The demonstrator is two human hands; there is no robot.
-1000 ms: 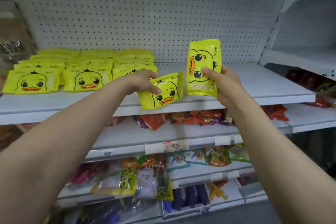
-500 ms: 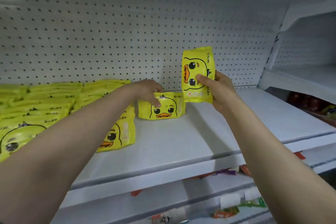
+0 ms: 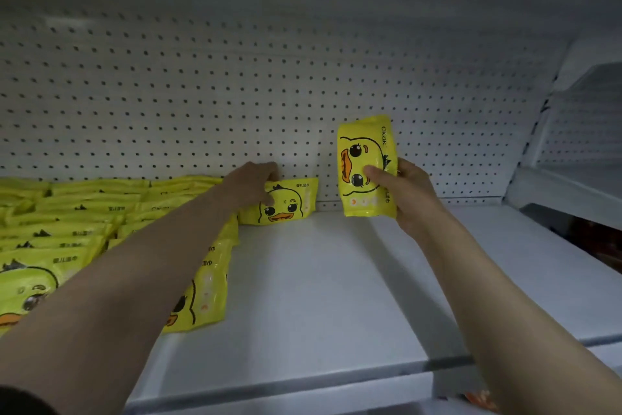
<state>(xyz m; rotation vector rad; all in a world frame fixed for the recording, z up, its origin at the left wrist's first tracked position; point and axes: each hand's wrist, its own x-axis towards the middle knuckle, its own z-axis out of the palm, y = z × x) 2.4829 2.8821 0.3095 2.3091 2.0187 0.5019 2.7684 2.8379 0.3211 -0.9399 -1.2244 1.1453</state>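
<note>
At the back of the white metal shelf point(image 3: 336, 296), just in front of the white perforated back panel point(image 3: 235, 94): left hand point(image 3: 250, 184) grips a flat yellow plastic pack with a cartoon duck face point(image 3: 291, 204). Fingers curl over the top edge and the thumb tip presses the printed front. This pack stands on its long edge on the shelf, duck face outward, right way up. Whether its back touches the panel cannot be told.

Right hand point(image 3: 409, 197) holds a second yellow duck-face pack point(image 3: 365, 158) on end, so the duck face is turned sideways. The thumb lies across the front and the fingers wrap behind, out of sight. This pack is just right of the first one, apart from it, and reaches higher. Contact between its lower edge and the shelf cannot be told.

Rows of matching yellow duck packs point(image 3: 67, 222) lie flat and overlapping over the left part of the shelf, their right edge meeting the pack under the left hand. Both forearms reach in from the bottom of the view. An adjoining white shelf unit point(image 3: 572, 192) stands at far right.
</note>
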